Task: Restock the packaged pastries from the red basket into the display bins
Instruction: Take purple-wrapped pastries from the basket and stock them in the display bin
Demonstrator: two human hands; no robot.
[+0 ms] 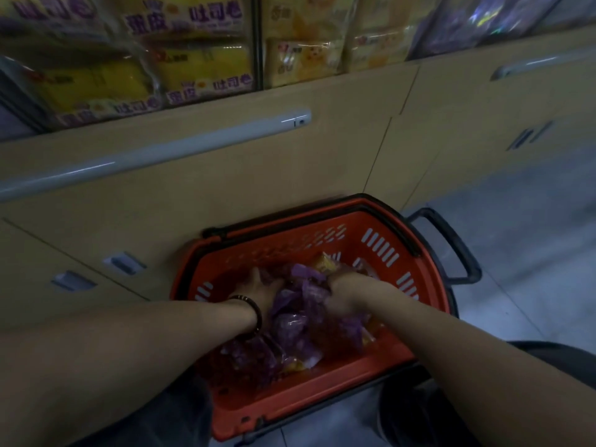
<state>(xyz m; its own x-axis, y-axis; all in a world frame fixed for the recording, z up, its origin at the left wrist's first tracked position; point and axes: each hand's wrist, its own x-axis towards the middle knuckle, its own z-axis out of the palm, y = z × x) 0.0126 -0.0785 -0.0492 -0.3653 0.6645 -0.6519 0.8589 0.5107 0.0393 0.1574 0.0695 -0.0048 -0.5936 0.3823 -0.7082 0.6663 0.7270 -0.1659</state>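
Note:
A red basket [325, 395] stands on the floor against the cabinet front. Inside it lie several purple and yellow packaged pastries [300, 330]. Both my hands reach down into the basket. My left hand [258, 287], with a dark bracelet on the wrist, rests on the purple packets at the left. My right hand [346, 290] is blurred and closes over purple packets at the right of the pile. Above the cabinet, display bins [200, 59] hold yellow and purple packaged bread behind clear fronts.
Beige cabinet doors [225, 175] with a long white handle rail [154, 156] fill the wall between bins and basket. The basket's black handle [451, 243] sticks out to the right. Grey tiled floor [522, 246] lies at the right. My knees flank the basket.

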